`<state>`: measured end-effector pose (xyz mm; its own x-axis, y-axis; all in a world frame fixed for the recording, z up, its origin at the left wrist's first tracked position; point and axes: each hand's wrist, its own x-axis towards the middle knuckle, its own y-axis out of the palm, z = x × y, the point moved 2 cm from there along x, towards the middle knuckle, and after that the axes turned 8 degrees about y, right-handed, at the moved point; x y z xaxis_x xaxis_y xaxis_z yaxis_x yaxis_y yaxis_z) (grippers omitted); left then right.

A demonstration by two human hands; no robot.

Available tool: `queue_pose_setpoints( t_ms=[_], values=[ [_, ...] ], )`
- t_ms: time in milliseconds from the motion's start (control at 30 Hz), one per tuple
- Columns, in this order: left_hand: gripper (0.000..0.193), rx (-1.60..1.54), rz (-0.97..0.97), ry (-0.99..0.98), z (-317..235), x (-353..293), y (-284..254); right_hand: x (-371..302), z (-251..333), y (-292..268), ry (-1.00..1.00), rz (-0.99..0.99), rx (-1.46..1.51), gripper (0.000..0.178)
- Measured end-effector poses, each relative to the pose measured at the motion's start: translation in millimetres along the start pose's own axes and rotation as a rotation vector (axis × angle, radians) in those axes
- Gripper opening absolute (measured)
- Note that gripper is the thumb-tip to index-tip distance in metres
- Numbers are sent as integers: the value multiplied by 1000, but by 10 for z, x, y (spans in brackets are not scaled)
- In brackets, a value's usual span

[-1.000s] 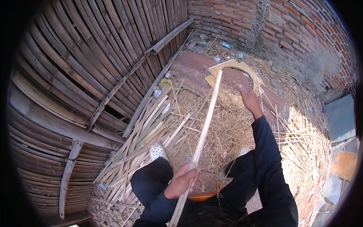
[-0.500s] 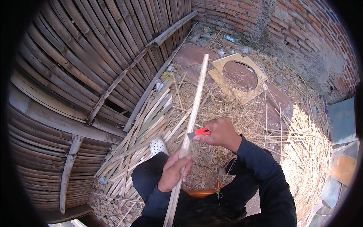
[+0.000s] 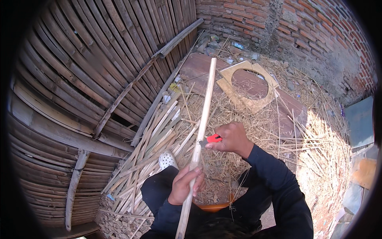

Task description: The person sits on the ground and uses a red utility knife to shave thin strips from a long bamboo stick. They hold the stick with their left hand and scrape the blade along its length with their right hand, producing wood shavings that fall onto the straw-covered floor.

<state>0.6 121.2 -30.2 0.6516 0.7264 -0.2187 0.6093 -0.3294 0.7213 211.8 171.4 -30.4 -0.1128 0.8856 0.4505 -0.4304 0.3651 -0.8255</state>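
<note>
Straw-strewn ground lies between a woven bamboo wall (image 3: 79, 71) and red brick wall (image 3: 318, 36). A long pale bamboo stick (image 3: 201, 127) runs from the lap up and away; the left hand (image 3: 184, 185) wraps its lower part, the right hand (image 3: 232, 139) pinches a small red-handled knife (image 3: 211, 139) against its right side, above. Split bamboo strips (image 3: 155, 143) lie left, a wooden board with a round hole (image 3: 238, 97) beyond

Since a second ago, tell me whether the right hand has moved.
Yes. The right hand came back from beside the board with the round hole toward the body, and now holds a red cutter against the bamboo strip.
</note>
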Motion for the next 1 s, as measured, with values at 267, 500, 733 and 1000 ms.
queue_pose_setpoints(
  t_ms=[267,500,733,1000],
  values=[
    [18,123,6,-74,51,-59,121,143,-480,-72,262,-90,-84,65],
    [15,139,73,-95,117,-129,109,228,-866,-69,337,-141,-132,59],
    [15,206,177,-162,234,-191,100,279,-1439,-201,543,-189,-176,68],
    [19,409,272,-271,448,-136,54,-150,-2646,12,1049,-279,-180,70]
  ],
)
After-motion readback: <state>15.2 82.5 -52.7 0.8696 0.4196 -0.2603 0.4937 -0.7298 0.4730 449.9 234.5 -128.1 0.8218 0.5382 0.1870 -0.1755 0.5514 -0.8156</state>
